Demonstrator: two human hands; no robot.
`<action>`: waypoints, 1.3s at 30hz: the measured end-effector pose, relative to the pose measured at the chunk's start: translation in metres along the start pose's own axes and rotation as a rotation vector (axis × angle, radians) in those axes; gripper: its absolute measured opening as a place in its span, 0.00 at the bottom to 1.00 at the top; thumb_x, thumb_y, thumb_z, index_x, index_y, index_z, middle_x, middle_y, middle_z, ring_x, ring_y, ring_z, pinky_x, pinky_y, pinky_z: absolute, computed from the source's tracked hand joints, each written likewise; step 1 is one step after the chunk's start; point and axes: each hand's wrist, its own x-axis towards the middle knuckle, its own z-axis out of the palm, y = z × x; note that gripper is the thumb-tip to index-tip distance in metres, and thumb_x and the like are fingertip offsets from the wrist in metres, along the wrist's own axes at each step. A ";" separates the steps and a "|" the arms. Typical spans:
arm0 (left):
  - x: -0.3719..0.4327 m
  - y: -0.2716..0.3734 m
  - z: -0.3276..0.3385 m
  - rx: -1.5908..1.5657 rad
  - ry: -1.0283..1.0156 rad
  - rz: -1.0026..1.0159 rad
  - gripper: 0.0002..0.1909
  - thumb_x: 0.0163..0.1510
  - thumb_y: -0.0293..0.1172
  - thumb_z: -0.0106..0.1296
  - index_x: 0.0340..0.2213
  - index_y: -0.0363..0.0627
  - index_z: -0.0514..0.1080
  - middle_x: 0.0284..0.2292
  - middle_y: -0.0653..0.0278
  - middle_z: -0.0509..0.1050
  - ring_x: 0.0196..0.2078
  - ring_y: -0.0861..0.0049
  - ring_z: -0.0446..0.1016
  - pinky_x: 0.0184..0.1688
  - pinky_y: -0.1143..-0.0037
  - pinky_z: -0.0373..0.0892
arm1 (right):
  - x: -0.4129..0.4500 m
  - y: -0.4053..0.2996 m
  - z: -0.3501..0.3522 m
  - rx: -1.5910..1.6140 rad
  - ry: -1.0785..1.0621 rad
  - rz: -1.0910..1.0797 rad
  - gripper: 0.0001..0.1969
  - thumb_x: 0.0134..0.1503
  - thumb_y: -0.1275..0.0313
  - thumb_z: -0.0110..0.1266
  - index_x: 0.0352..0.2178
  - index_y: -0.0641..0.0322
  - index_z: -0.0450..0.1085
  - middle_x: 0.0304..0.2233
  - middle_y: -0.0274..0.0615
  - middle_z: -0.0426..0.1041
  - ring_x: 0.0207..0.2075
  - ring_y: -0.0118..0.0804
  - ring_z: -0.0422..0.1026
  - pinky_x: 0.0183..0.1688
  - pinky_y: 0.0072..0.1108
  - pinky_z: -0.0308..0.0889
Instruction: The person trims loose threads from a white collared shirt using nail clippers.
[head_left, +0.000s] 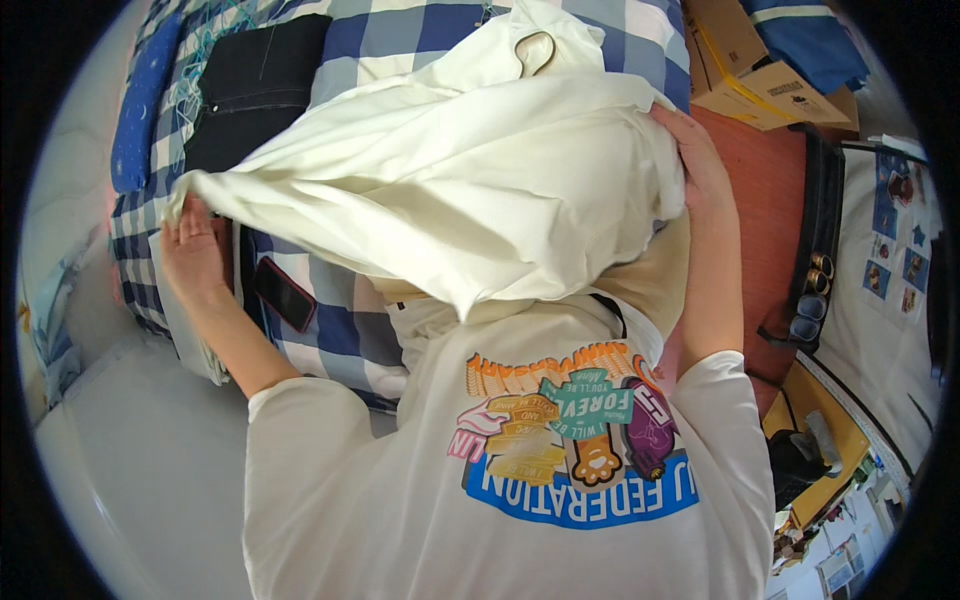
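Observation:
A cream-white cloth garment (450, 180) is stretched between my two hands above the checked bed cover. Its folds hang loosely in the middle, and one pointed corner droops toward my lap. At the far left, my left hand (193, 244) grips an edge of it. My right hand (690, 154) holds the opposite side, its fingers partly hidden behind the fabric. A thin dark-edged loop or opening (517, 56) shows near the garment's far end. To its left lies a folded black garment (259, 90).
A dark-screened phone (286, 294) with a red edge rests on the blue-and-white checked bed cover (345, 337). A blue patterned cloth (146, 105) lies at the far left. Open cardboard boxes (772, 94) stand at the upper right, beyond a reddish-brown surface (765, 187).

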 end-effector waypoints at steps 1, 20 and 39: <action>-0.023 -0.010 0.023 0.169 0.133 0.049 0.21 0.58 0.30 0.44 0.48 0.26 0.58 0.49 0.47 0.65 0.49 0.64 0.68 0.52 0.68 0.66 | 0.009 0.009 -0.006 0.006 -0.004 0.002 0.14 0.55 0.70 0.54 0.41 0.67 0.70 0.36 0.37 0.74 0.34 0.27 0.72 0.40 0.18 0.67; -0.201 -0.120 0.110 0.895 -0.808 -0.287 0.09 0.53 0.19 0.46 0.36 0.38 0.71 0.27 0.74 0.70 0.26 0.95 0.63 0.23 0.90 0.57 | -0.060 0.113 -0.074 -0.411 0.221 -0.031 0.15 0.54 0.70 0.57 0.41 0.67 0.66 0.36 0.35 0.72 0.39 0.24 0.68 0.43 0.16 0.62; -0.084 -0.068 0.062 0.462 -0.113 -0.123 0.14 0.58 0.31 0.48 0.42 0.34 0.69 0.38 0.61 0.74 0.40 0.75 0.74 0.43 0.76 0.70 | -0.067 0.086 -0.078 0.344 0.230 -0.052 0.09 0.59 0.69 0.48 0.39 0.61 0.69 0.32 0.32 0.73 0.36 0.26 0.72 0.40 0.19 0.68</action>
